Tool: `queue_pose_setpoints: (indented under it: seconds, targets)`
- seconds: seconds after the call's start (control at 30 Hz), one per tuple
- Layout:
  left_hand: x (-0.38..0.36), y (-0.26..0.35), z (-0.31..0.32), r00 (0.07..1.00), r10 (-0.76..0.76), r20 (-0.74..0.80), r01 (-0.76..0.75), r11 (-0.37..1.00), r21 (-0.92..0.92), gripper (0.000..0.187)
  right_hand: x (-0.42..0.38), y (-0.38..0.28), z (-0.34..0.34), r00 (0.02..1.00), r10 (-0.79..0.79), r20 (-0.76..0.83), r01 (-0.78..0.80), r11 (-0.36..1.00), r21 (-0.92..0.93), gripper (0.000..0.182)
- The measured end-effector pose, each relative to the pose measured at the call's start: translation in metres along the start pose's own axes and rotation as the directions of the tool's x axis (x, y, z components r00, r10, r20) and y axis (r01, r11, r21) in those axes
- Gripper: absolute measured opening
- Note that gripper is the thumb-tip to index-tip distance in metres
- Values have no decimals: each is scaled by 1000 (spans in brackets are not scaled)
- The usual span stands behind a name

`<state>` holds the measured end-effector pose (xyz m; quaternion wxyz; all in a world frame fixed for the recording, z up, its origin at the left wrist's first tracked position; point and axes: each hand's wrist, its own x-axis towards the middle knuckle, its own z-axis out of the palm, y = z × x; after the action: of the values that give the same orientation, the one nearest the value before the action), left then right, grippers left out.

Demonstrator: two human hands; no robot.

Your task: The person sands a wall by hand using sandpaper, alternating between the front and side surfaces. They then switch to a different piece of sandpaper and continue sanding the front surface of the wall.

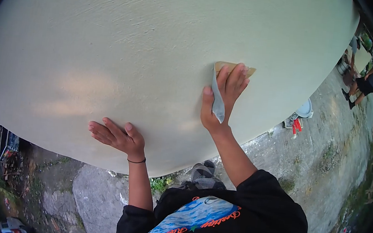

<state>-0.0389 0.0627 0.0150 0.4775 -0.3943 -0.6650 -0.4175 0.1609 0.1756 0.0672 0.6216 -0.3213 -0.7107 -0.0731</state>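
Observation:
A large, smooth, pale cream surface point(155, 67) with curved edges fills most of the view, with fine streaks near its top. My right hand point(226, 95) holds a folded sheet of sandpaper point(218, 99) against it; the sheet's tan part lies under the fingers and its grey flap comes out between thumb and fingers. To the lower left, my left hand point(118, 137) rests on the same surface with fingers spread and nothing in it. A dark band circles the left wrist.
Beyond the surface's right edge are a white bucket point(305, 109) and red-handled items point(297, 126) on the concrete ground point(323, 153). Another person point(369, 81) in dark clothes is at the far right. Plants and piled debris point(8, 166) lie at the lower left.

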Motion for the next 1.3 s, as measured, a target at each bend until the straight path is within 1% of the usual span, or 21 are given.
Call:
queue_pose_setpoints:
  seconds: [0.07, 0.17, 0.23, 0.3, 0.33, 0.4, 0.43, 0.57, 0.67, 0.7, 0.8, 0.83, 0.87, 0.93, 1.0, 1.07, 1.13, 1.17, 1.23, 1.27, 1.3]
  targets:
    - [-2, 0, 2, 998, 34, -59, -35, 999, -23, 55, 49, -7, -13, 996, 10, -91, 0, 995, 103, 56]
    - [-8, -2, 1, 1000, -2, -25, 1, 998, -58, 55, 38, -12, -6, 996, -9, -91, 20, 992, 121, 55]
    - [-12, -2, 0, 1000, -5, -26, 3, 999, -53, 54, -32, -12, 18, 999, -25, -30, 26, 998, 54, 54]
    - [-11, -1, 3, 999, -11, -46, 8, 999, -52, 54, -116, -12, 29, 977, -85, 194, 90, 996, -21, 55]
    - [-13, -1, 2, 999, -10, -44, 7, 999, -51, 54, -117, -13, 26, 977, -89, 194, 94, 995, -17, 55]
    - [-11, -1, 5, 998, -11, -54, 9, 999, -47, 54, -111, -7, 18, 948, -140, 287, 142, 990, 13, 54]
    - [-12, -1, 5, 998, -8, -62, 5, 999, -53, 54, -82, -5, 15, 958, -185, 221, 188, 982, 7, 55]
    - [-13, -1, 5, 998, -17, -65, 14, 999, -50, 54, 50, -10, -14, 996, -77, -38, 80, 991, 103, 52]
    - [-13, -2, 4, 998, 0, -67, -5, 998, -61, 54, 47, -10, -9, 995, -70, -71, 75, 995, 63, 53]
    - [-14, -4, 3, 998, 1, -66, -5, 998, -58, 54, 20, -13, 0, 998, -47, -46, 49, 998, 47, 53]
    - [-14, -2, 8, 997, 0, -84, -4, 999, -51, 54, -96, -27, 22, 976, -45, 212, 32, 997, 66, 56]
    - [-15, -2, 7, 997, -4, -83, 0, 999, -46, 54, -102, -36, 16, 945, -64, 321, 33, 994, 103, 57]
    - [-15, -2, 6, 997, -6, -81, 3, 999, -39, 54, -98, -30, 17, 945, -67, 320, 34, 994, 107, 57]
    - [-15, -2, 9, 996, -4, -92, 1, 999, -39, 53, -69, -14, 18, 973, -147, 178, 137, 988, 68, 56]
    - [-15, -4, 8, 996, 4, -93, -7, 999, -37, 53, 10, -15, 9, 999, -20, -46, 25, 994, 110, 53]
    - [-15, -3, 8, 995, -5, -103, 0, 999, -46, 53, 67, -25, -3, 984, 14, -177, 17, 985, 173, 55]
    - [-15, -4, 9, 995, -2, -102, -2, 999, -43, 53, 65, -31, 4, 985, -8, -170, 28, 993, 115, 56]
    - [-16, -4, 8, 995, 1, -101, -5, 999, -45, 53, 61, -35, 10, 986, -29, -163, 37, 998, 51, 57]
    - [-14, 0, 5, 995, 3, -103, -6, 1000, -29, 52, -10, -40, 31, 996, -90, -13, 90, 996, 9, 58]
    - [-12, 0, 5, 994, 7, -110, -9, 1000, -12, 51, -53, -46, 31, 982, -135, 132, 129, 990, 57, 58]
    - [-12, -2, 5, 993, 5, -115, -6, 1000, -10, 51, -96, -38, 38, 958, -181, 220, 183, 983, 13, 56]
